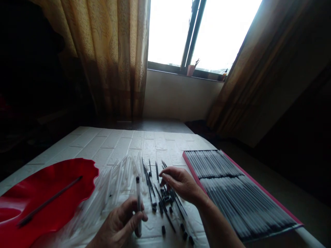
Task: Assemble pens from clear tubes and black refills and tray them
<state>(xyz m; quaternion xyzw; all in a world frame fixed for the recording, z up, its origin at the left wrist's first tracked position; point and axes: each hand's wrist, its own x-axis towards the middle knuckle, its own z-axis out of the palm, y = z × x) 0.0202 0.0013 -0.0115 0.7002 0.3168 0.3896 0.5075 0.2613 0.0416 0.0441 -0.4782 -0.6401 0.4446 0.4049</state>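
My left hand [124,220] is closed round a pen [138,203], a clear barrel with a black end at the top, held nearly upright. My right hand [178,181] reaches over scattered black pen refills [147,179] and small black caps [167,199]. Its thumb and forefinger are drawn together; whatever lies between them is too small to make out. To the left of the refills, clear pen barrels [121,175] lie in a loose pile, blurred toward the near side. More black caps [163,230] are strewn near the front of the table.
A scalloped red dish [64,179] at left holds one dark pen [51,199]. On the right, a pink-edged box [191,167] contains two rows of pens [243,203]. The white brick-patterned table [144,139] reaches toward a window with curtains [108,58].
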